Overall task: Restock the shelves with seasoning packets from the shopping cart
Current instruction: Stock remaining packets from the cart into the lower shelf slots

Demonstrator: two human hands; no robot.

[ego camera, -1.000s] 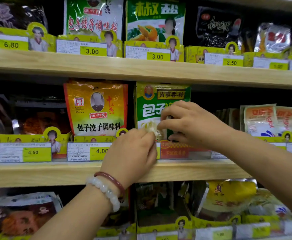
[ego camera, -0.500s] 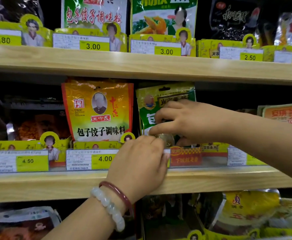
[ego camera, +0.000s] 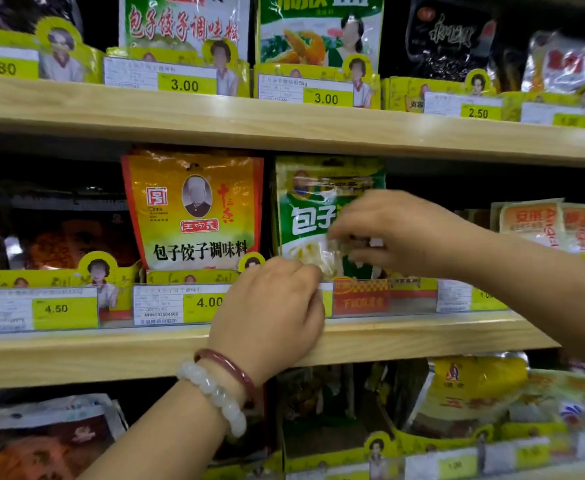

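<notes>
A green seasoning packet [ego camera: 305,209] stands upright on the middle wooden shelf [ego camera: 405,332], right of an orange-yellow packet [ego camera: 194,209]. My right hand [ego camera: 398,233] reaches in from the right and pinches the green packet's front at mid-height, fingers curled. My left hand [ego camera: 270,313], with two bracelets on the wrist, sits at the shelf's price rail with its fingertips against the packet's lower left corner; whether they grip the packet is hidden. The shopping cart is out of view.
Price tags [ego camera: 180,304] line the rail. The upper shelf [ego camera: 284,119] holds green packets [ego camera: 319,32] and dark ones. Pale packets [ego camera: 547,223] stand at the right of the middle shelf. More bags [ego camera: 468,393] fill the shelf below.
The view has shifted slightly down and closer. My right hand has slid a little to the right on the green packet, which now stands straighter. My left hand stays at its lower corner.
</notes>
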